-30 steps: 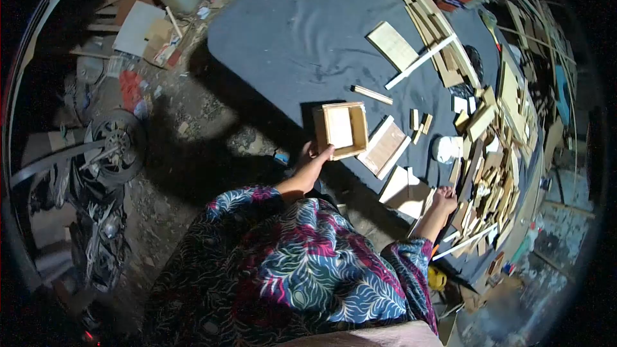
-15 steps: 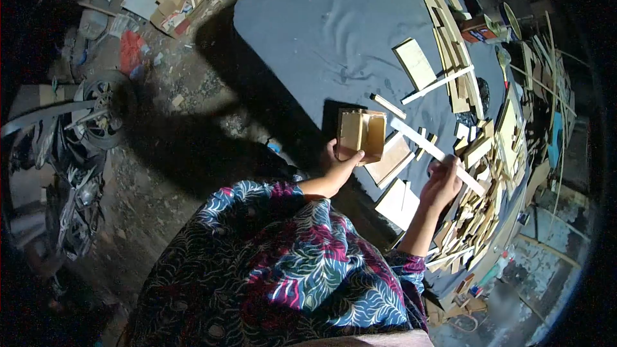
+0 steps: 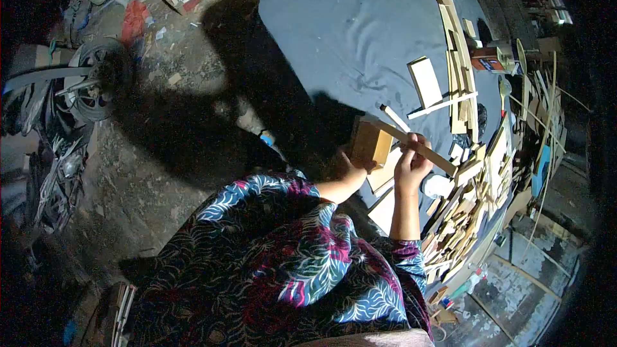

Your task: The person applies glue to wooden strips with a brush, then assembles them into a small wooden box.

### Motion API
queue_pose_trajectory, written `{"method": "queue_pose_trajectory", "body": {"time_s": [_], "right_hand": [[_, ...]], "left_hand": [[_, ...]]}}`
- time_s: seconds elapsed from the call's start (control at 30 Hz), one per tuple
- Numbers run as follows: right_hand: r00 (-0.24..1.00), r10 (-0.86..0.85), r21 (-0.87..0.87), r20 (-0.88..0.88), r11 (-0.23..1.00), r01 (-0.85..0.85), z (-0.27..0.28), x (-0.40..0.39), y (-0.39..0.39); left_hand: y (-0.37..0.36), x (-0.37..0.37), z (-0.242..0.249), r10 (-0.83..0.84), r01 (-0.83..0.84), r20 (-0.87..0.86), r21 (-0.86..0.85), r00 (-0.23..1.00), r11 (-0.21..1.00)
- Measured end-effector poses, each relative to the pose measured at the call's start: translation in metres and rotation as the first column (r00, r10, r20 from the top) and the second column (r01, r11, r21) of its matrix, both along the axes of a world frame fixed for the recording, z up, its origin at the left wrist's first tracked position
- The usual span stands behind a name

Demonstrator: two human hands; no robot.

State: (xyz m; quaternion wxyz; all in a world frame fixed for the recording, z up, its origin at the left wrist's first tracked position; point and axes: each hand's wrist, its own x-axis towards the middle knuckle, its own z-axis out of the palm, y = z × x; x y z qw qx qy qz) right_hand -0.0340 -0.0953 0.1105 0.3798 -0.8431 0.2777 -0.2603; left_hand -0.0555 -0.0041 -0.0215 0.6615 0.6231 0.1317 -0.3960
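Note:
My left hand is closed around the lower end of a small wooden box, which is tilted and held over the near edge of the cloth-covered table. In my right hand, fingers pinch a flat wooden strip. The far end of that strip overlaps the box's upper edge in this view. Beneath the box and the hands lie pale flat boards, partly hidden. A white rounded object sits just beside my right wrist.
Many loose wood offcuts are heaped on the table's right side. Long strips and a pale board lie on the grey cloth. A tin and a red-handled brush stand beyond. A wheel is at left.
My right hand has moved left and brought the strip to the box. The box has turned and tilted in my left hand. The whole view has shifted slightly.

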Motion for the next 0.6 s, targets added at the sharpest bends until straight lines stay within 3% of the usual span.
{"method": "queue_pose_trajectory", "body": {"time_s": [0.1, 0.17, 0.2, 0.37, 0.43, 0.5, 0.6], "right_hand": [[0.992, 0.124, -0.054, 0.026, 0.991, -0.123, 0.005, 0.003, -0.003], [0.965, 0.262, -0.049, -0.028, 0.963, -0.263, -0.004, 0.001, -0.011], [0.951, 0.289, -0.154, -0.11, 0.94, -0.303, -0.005, 0.001, -0.016], [0.921, 0.352, -0.149, -0.165, 0.914, -0.376, 0.021, 0.005, -0.022], [0.841, 0.45, -0.12, -0.301, 0.857, -0.502, 0.039, 0.008, -0.02], [0.846, 0.453, -0.132, -0.283, 0.855, -0.502, 0.044, 0.007, -0.021], [0.877, 0.446, 0.0, -0.176, 0.891, -0.454, 0.048, 0.007, -0.026]], "left_hand": [[-0.003, -0.003, -0.006, 0.012, -0.012, -0.003, -0.01, 1.0, 1.0], [-0.007, -0.003, -0.006, 0.016, -0.016, -0.004, -0.013, 1.0, 1.0], [-0.009, -0.005, -0.009, 0.017, -0.017, -0.005, -0.014, 1.0, 1.0], [-0.017, -0.011, -0.014, 0.032, -0.033, -0.006, -0.018, 0.999, 0.999], [-0.017, -0.01, -0.014, 0.035, -0.035, -0.007, -0.022, 0.999, 0.999], [-0.018, -0.011, -0.017, 0.038, -0.038, -0.003, -0.024, 0.999, 0.999], [-0.018, -0.011, -0.019, 0.046, -0.046, 0.007, -0.03, 0.999, 0.998]]}}
